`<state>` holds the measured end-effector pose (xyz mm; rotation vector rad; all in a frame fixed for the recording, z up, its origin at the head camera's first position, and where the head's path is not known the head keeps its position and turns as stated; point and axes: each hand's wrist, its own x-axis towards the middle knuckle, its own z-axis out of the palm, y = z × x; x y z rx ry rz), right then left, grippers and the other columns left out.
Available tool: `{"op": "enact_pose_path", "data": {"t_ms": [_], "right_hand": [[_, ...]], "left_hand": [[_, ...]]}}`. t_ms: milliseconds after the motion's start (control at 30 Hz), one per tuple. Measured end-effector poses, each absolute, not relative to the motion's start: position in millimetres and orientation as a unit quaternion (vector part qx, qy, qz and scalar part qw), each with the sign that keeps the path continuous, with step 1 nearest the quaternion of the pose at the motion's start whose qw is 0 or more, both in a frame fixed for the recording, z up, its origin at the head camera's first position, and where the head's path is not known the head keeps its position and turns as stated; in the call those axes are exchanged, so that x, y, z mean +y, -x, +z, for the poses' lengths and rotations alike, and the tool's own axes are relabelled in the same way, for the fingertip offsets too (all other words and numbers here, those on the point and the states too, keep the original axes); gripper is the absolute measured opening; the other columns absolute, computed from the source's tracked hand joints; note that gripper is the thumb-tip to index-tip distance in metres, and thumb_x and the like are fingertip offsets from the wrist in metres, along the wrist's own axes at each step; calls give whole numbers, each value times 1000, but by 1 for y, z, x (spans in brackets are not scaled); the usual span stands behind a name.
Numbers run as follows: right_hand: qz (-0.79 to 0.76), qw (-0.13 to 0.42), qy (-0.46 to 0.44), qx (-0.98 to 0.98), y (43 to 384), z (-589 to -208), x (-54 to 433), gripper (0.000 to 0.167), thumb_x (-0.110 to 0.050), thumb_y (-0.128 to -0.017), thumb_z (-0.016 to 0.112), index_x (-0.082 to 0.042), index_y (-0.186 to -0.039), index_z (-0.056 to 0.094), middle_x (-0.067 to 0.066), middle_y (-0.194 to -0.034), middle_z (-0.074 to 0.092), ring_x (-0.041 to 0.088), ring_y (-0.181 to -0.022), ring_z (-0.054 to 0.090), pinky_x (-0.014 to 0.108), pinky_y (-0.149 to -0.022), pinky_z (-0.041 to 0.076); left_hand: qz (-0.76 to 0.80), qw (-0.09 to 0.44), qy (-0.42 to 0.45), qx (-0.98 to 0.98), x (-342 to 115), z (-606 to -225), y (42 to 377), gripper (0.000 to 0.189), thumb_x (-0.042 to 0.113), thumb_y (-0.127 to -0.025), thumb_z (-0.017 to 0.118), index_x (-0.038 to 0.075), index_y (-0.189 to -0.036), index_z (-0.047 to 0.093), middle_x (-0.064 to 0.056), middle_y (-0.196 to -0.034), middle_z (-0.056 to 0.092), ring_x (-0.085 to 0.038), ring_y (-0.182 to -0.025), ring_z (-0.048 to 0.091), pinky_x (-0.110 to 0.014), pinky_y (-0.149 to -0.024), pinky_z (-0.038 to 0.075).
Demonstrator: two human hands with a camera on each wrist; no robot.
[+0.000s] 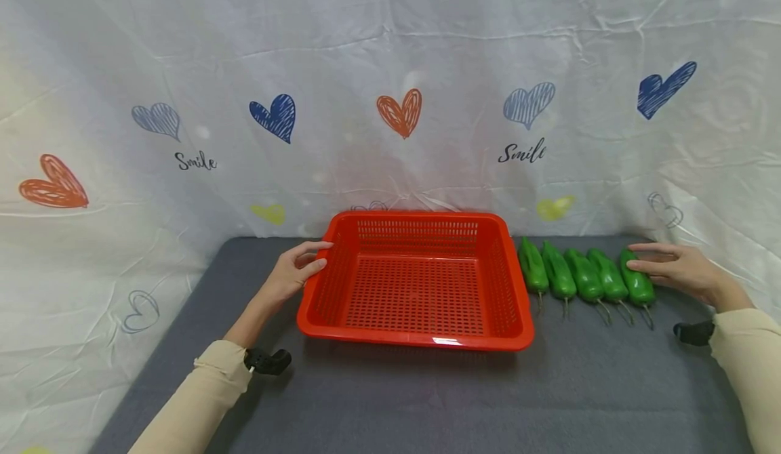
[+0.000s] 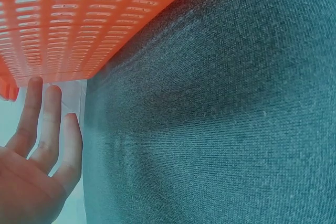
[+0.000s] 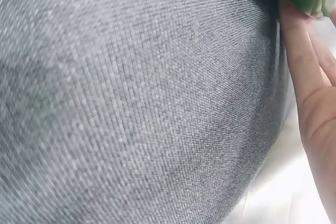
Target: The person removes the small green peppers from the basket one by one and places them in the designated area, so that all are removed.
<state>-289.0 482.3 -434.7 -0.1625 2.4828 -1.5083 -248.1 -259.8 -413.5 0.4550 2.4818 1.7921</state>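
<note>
In the head view a red plastic basket (image 1: 415, 340) stands in the middle of the table. My left hand (image 1: 291, 272) is at its left side, thumb and index finger touching the rim. In the left wrist view, three fairly straight fingers (image 2: 50, 124) of that hand show below the perforated basket wall (image 2: 79, 30). Several green peppers lie in a row right of the basket, stems toward me. My right hand (image 1: 686, 271) holds the rightmost green pepper (image 1: 638, 286) between thumb and fingers. Only part of this pepper shows in the right wrist view, beside the fingertips.
The other green peppers (image 1: 586, 276) lie close together, the leftmost one (image 1: 533, 267) right beside the basket's right wall. A dark grey cloth (image 1: 427, 400) covers the table. Behind it hangs a white curtain (image 1: 342, 27) printed with hearts.
</note>
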Motion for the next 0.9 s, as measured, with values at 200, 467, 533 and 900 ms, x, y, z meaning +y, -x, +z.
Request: {"op": "enact_pose_path", "data": {"t_ms": [200,467,533,900], "right_hand": [[-529,111,62,839,287,-435,482,50,-8,-100,67,4,-146,49,-20,-116,65,1,-102,65,29,-81,57],[-522,102,102,841,282,-427,485,39,-9,-103,62,-17,-141,54,-22,-122,60,-3,-107,61,28,-84,56],[-514,87,109,846,282,-424,483,40,-9,-104,60,-15,-142,52,-23,-123,58,-4,-107,61,27,-84,56],[-403,37,97,909,270,-405,465,68,-30,-106,59,-2,-159,28,19,-154,34,-20,-106,43,9,-82,44]], "left_hand": [[582,30,-142,800,-259,-412,248,45,14,-103,64,5,-145,54,-27,-133,58,-38,-108,65,-42,-76,60],[578,40,-144,802,-261,-411,250,45,16,-103,64,6,-146,53,-26,-134,57,-38,-110,63,-42,-77,60],[579,43,-147,801,-263,-411,251,45,16,-103,63,7,-146,53,-26,-134,56,-38,-109,64,-43,-77,60],[569,40,-135,810,-277,-406,239,54,25,-106,59,15,-156,41,-18,-149,44,-40,-124,54,-49,-86,57]]}}
